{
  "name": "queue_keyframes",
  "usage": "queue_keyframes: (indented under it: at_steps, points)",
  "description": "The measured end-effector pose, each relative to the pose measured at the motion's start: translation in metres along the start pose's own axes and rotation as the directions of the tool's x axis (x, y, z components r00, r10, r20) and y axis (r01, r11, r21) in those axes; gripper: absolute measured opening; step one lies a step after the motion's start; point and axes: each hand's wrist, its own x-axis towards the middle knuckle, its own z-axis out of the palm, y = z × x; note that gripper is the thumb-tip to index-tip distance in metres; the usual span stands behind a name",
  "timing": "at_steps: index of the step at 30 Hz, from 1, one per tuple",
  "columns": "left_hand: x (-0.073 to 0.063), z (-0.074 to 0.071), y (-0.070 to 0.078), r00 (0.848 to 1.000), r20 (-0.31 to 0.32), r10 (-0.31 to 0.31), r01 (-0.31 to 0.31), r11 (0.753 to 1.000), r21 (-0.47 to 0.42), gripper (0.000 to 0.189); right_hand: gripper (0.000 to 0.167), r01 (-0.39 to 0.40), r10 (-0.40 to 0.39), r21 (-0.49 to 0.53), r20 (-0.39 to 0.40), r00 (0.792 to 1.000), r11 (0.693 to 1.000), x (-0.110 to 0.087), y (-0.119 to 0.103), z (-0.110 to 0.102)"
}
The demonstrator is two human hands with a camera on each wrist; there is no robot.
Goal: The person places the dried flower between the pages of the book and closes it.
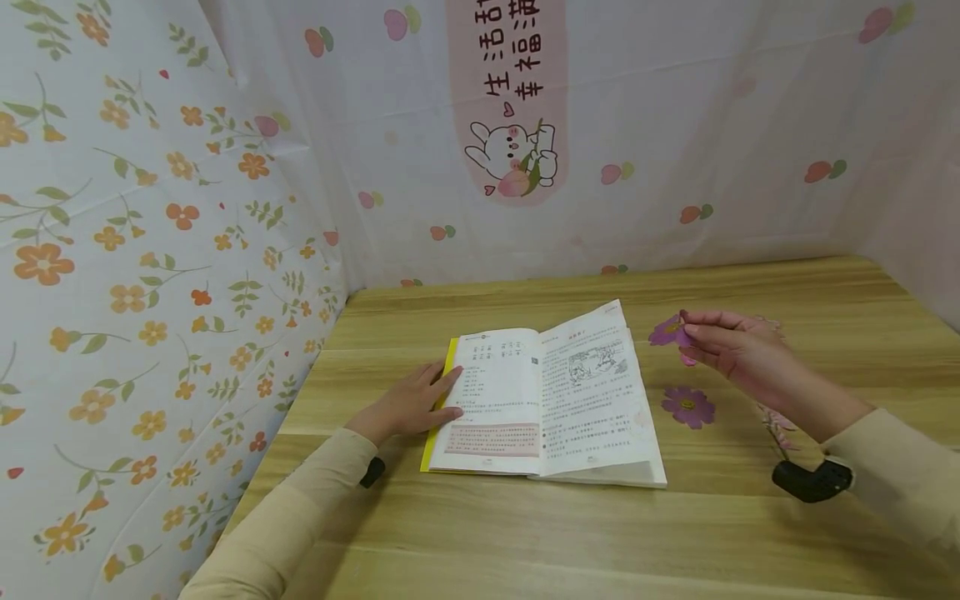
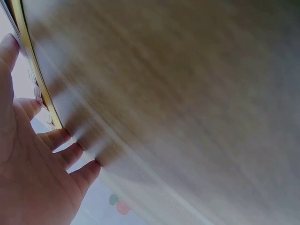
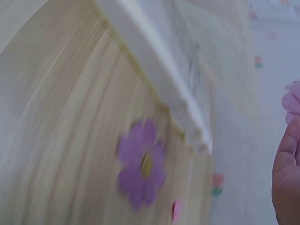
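Observation:
A book [image 1: 495,392] with a yellow cover edge lies open on the table. My left hand [image 1: 411,400] rests at its left side, thumb and index finger over the page margin; the left wrist view has the other fingertips on the tabletop beside the yellow edge [image 2: 40,77]. Right of the book, my right hand [image 1: 738,346] is raised above the table and pinches a purple flower [image 1: 664,332] between thumb and fingers. In the right wrist view, that flower [image 3: 293,101] shows at the right edge, above the hand [image 3: 287,178]. Another purple flower [image 1: 687,407] with a yellow centre lies beside the book.
A small pink piece [image 1: 687,358] lies beyond the loose flower. More pinkish flowers [image 1: 776,425] lie partly hidden under the right forearm. A patterned cloth [image 1: 675,108] hangs behind the wooden table [image 1: 487,542], and a flowered cloth [image 1: 135,292] hangs at left.

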Motion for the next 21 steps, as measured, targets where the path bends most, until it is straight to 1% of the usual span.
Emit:
queue_keyframes:
  at_steps: [3,7,12,14,16,19,21]
  points:
    - [0.001,0.001,-0.001,1.0,0.0,0.002,-0.002,1.0,0.002,0.077,0.026,-0.014,0.014,-0.04,0.002,1.0,0.999,0.009,0.004,0.015]
    - [0.002,0.002,-0.002,1.0,0.001,-0.001,0.001,1.0,0.007,0.078,0.022,-0.044,0.042,-0.09,-0.018,0.999,0.995,0.02,0.01,0.032]
    - [0.002,0.003,-0.003,1.0,0.01,-0.007,0.007,1.0,-0.004,0.078,0.018,-0.102,0.096,-0.105,-0.059,0.994,0.989,0.033,0.021,0.05]
    - [0.002,0.003,-0.003,1.0,0.002,0.002,-0.002,1.0,-0.014,0.077,0.016,-0.128,0.118,-0.119,-0.085,0.989,0.985,0.037,0.025,0.056]
    - [0.002,0.003,-0.003,1.0,-0.001,0.005,-0.005,1.0,-0.013,0.077,0.013,-0.157,0.14,-0.162,-0.115,0.983,0.974,0.04,0.029,0.062]
    - [0.002,0.003,-0.003,1.0,-0.008,0.008,-0.008,1.0,-0.005,0.076,0.01,-0.202,0.169,-0.24,-0.151,0.974,0.95,0.044,0.035,0.068]
    - [0.002,0.003,-0.003,1.0,-0.002,-0.001,0.001,1.0,0.005,0.076,0.008,-0.228,0.186,-0.289,-0.164,0.969,0.93,0.046,0.041,0.071]
